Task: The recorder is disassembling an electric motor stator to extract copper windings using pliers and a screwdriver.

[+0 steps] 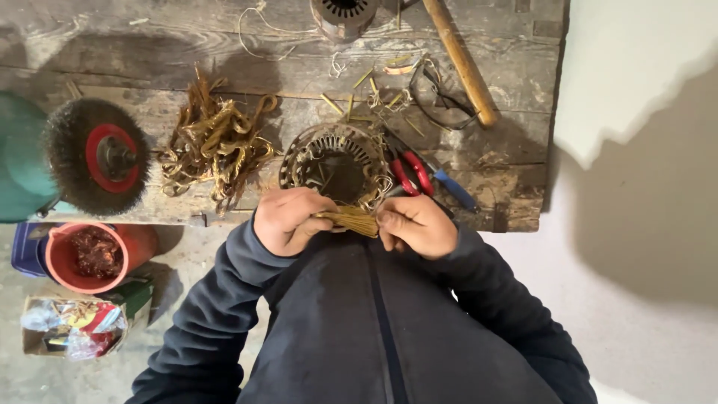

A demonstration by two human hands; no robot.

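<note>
Item: bundle of thin straw-coloured strips [353, 220], long axis left-right, which I see pinched between left hand [288, 220] and right hand [416, 224], just near of the round motor core [335, 166].

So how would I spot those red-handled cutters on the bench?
Start at the worn wooden bench and find the round metal motor stator at its near edge. The red-handled cutters lie just right of it, the only red loops there, beside a blue-handled tool.

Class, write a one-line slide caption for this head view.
Both hands, left and right, grip a wire bundle beside a stator.
</note>
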